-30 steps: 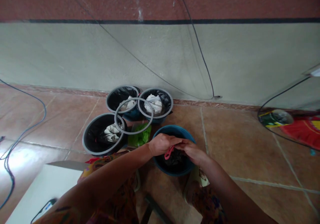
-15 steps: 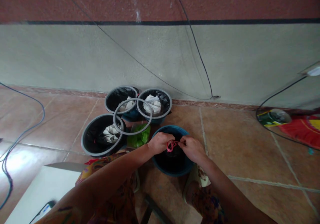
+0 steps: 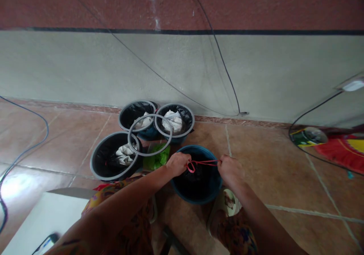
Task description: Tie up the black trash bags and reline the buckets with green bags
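Note:
A blue bin (image 3: 196, 196) lined with a black bag (image 3: 199, 179) stands on the tiled floor in front of me. Over its mouth I stretch a red string (image 3: 202, 163) between both hands. My left hand (image 3: 178, 163) is closed on the looped left end of the string. My right hand (image 3: 229, 169) is closed on the right end, above the bin's right rim.
Three grey-rimmed bins with black liners and crumpled white paper (image 3: 113, 160) (image 3: 136, 114) (image 3: 176, 120) stand to the left by the wall. A loose grey ring (image 3: 150, 135) rests on them. A green bag (image 3: 157, 158) lies between. Cables cross the floor (image 3: 25, 152).
My hands have drawn apart, the right one moving rightwards, so the red string is now pulled taut across the bin instead of bunched between my fingers.

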